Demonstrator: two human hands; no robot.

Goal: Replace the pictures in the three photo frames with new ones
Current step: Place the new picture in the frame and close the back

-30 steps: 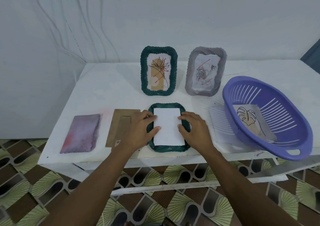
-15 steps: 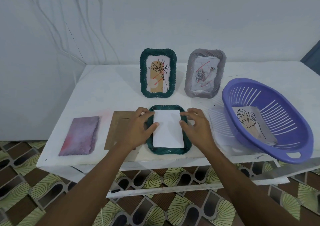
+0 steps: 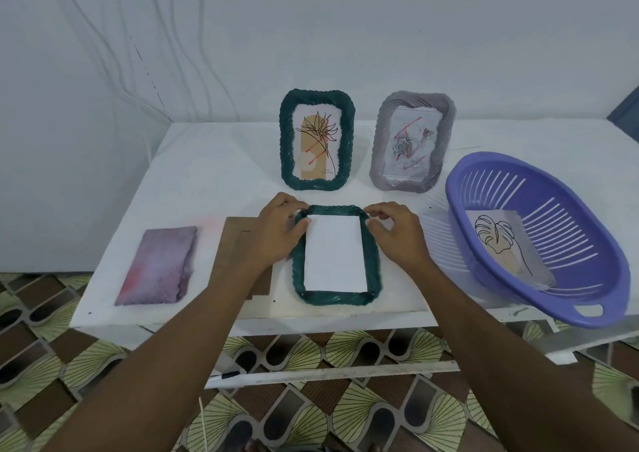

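A green photo frame (image 3: 334, 298) lies face down near the table's front edge, with a white picture back (image 3: 334, 254) showing inside it. My left hand (image 3: 276, 228) rests on the frame's upper left corner, thumb touching the white sheet. My right hand (image 3: 397, 232) rests on the upper right corner, fingertips on the rim. Behind stand a second green frame (image 3: 316, 139) with a flower drawing and a grey frame (image 3: 411, 142) with a rose picture. A leaf drawing (image 3: 505, 247) lies in the purple basket (image 3: 584, 299).
A brown backing board (image 3: 237, 244) lies left of the flat frame, partly under my left arm. A purple-pink picture (image 3: 157, 266) lies at the front left. The white table (image 3: 207, 175) ends just before the patterned floor. A wall stands behind.
Both hands slid up from the middle sides of the flat frame to its upper corners. The frame and white sheet stayed in place.
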